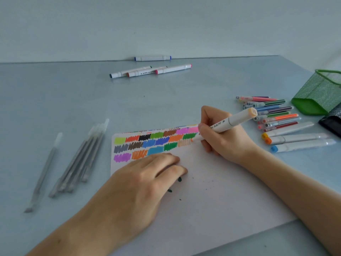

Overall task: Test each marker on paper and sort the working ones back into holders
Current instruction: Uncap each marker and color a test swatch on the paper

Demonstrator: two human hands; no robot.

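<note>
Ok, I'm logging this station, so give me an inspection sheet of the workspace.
Surface: grey table.
Job's things: paper with colour swatches; marker tip at a peach swatch; green holder tipped over.
Clutter: thin pens, three capped markers, four far markers, clear pens.
Grippers: right hand grips marker; left hand rests on paper.
Cables: nothing seen.
Surroundings: plain wall.

We see a plain pale blue-grey wall across the upper part of the frame, meeting a smooth grey-blue counter that fills everything below under soft, even light.
</note>
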